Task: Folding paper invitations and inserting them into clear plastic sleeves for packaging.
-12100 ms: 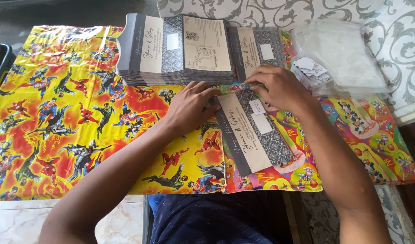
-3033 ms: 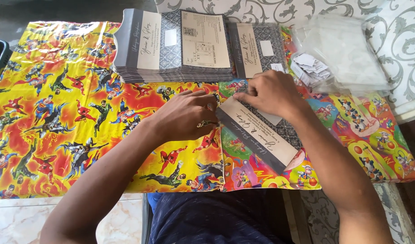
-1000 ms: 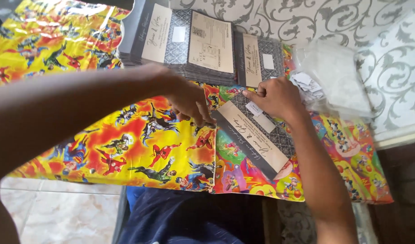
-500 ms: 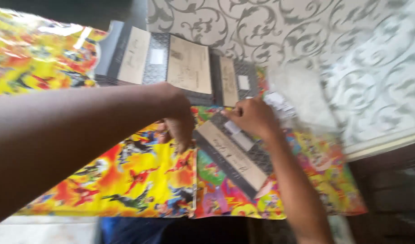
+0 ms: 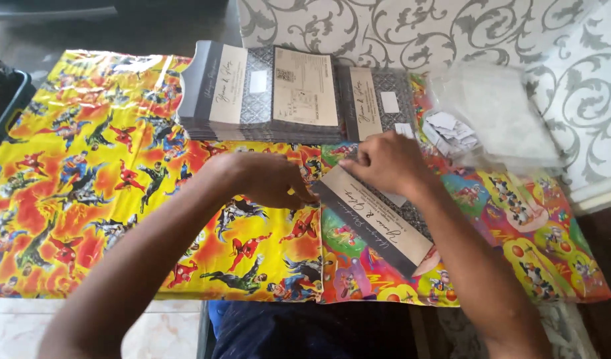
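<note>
Both hands work one grey-and-cream card (image 5: 378,223) lying slantwise on the desk (image 5: 86,199): the left hand (image 5: 269,179) pinches its near-left corner with curled fingers, the right hand (image 5: 385,163) presses its far end, fingers bent. Firm, even pressure would likely keep edges aligned. Beyond the hands lie a card stack (image 5: 265,93) and, right of it, clear sleeves (image 5: 498,116); nothing blocks them.

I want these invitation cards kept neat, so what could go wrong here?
The left hand and right hand both press the top end of the grey-and-cream card; uneven pressure might crease it. The tall card stack sits close behind and could be nudged. The clear plastic bag might slide off the glossy cloth.
</note>
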